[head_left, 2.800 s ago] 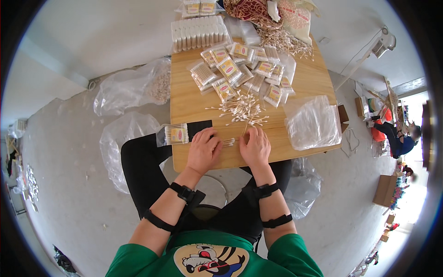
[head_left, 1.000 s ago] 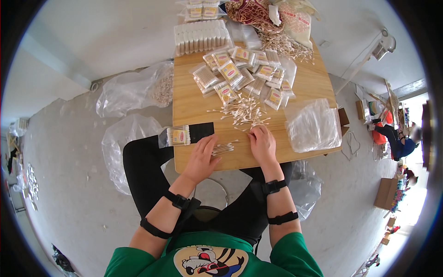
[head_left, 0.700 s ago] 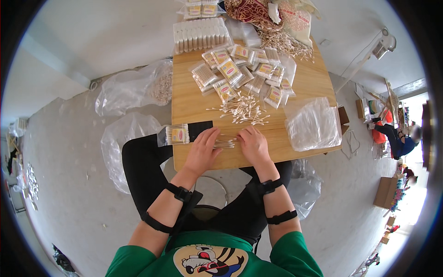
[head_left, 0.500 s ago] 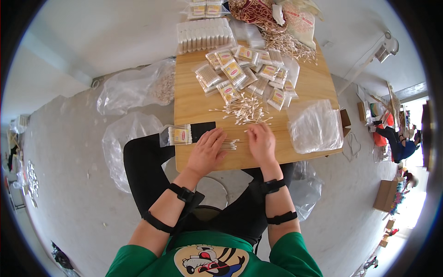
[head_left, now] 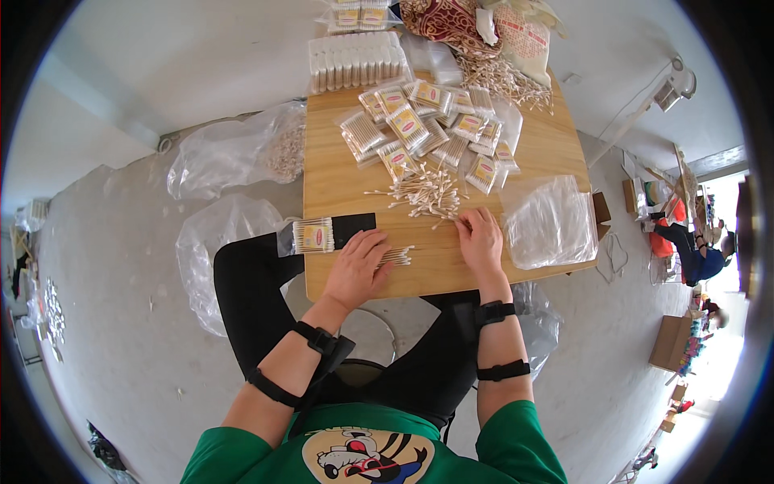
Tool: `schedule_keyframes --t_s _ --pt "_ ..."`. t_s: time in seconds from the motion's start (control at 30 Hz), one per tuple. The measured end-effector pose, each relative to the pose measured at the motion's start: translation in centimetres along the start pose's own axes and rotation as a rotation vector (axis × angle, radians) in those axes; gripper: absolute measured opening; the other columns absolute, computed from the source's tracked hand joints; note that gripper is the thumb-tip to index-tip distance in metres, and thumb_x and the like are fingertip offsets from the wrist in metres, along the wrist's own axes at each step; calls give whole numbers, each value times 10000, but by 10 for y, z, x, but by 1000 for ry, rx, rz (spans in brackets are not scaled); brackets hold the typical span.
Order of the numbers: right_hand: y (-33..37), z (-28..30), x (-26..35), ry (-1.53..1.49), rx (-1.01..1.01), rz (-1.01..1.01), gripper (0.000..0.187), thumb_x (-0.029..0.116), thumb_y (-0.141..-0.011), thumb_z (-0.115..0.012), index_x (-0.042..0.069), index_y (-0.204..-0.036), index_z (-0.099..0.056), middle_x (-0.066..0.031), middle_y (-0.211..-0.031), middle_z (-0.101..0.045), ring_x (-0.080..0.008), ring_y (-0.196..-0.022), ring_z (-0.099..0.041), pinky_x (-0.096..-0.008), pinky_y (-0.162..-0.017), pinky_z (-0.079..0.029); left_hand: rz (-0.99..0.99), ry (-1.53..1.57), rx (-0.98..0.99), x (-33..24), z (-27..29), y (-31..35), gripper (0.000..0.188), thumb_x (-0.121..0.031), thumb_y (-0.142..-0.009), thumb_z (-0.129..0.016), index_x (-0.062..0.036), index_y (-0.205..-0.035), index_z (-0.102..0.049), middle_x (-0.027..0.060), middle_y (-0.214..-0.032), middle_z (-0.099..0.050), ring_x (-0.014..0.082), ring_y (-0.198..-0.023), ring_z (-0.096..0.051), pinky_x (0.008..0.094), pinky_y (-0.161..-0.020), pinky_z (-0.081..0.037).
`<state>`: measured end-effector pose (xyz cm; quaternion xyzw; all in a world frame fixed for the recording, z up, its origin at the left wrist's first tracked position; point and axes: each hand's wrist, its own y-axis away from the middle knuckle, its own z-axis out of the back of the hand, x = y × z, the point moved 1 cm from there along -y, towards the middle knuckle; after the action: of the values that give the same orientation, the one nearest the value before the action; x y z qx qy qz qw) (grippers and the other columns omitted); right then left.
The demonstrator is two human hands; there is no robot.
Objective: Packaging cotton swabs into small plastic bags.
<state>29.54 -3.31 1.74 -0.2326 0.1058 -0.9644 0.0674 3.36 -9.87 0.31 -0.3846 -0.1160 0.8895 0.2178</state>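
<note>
My left hand [head_left: 356, 268] rests near the table's front edge, its fingers curled over a small bundle of cotton swabs [head_left: 398, 256] whose tips stick out to the right. Beyond that hand lies a loose pile of cotton swabs [head_left: 423, 194]. My right hand [head_left: 481, 244] is at the pile's near right side, thumb and fingers drawn together; what they hold, if anything, is hidden. Left of my left hand, a clear packet of swabs with a yellow label [head_left: 313, 235] lies beside a black flat piece [head_left: 353, 225].
Clear plastic bags [head_left: 551, 224] lie on the wooden table [head_left: 427, 278] at right. Filled swab packets [head_left: 407, 125] are heaped beyond the pile. Farther back are a large wrapped pack [head_left: 357, 63], more loose swabs [head_left: 504, 77] and a sack [head_left: 522, 40]. Plastic bags [head_left: 230, 157] lie on the floor at left.
My right hand has moved right, away from the bundle and along the near side of the pile. My left hand stays over the bundle, having shifted only slightly.
</note>
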Motion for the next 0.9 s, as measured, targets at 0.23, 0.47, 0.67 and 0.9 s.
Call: schedule_keyframes --t_s 0.23,0.47,0.67,0.9 --pt "13 2 3 -100 -156 -42 78 90 -831 -712 71 -907 -712 -76 -874 -648 -313 -829 -634 -417 -712 -513 34 39 -38 1 1 2 307 -132 -852 -685 -3 -1124 -621 159 -1234 -602 360 -1191 -555 449 -1049 -450" --pt "12 -8 69 -163 0 296 115 76 -795 -688 94 -903 -725 -60 -874 -652 -294 -863 -634 -405 -743 -526 126 130 -130 3 0 5 380 -4 -858 -629 18 -1230 -553 195 -1305 -552 391 -1195 -544 443 -1029 -461" --pt "-2 -29 87 -140 205 389 155 28 -778 -687 82 -916 -732 -72 -889 -666 -303 -858 -642 -415 -745 -528 145 135 -190 3 1 6 409 36 -876 -592 29 -1278 -524 206 -1362 -516 409 -1213 -530 439 -1035 -455" --pt "-5 -39 81 -226 234 251 120 41 -802 -681 80 -907 -724 -82 -882 -658 -321 -852 -634 -421 -730 -525 131 115 -164 4 1 5 411 26 -889 -585 22 -1296 -524 191 -1364 -523 391 -1243 -518 438 -1054 -445"
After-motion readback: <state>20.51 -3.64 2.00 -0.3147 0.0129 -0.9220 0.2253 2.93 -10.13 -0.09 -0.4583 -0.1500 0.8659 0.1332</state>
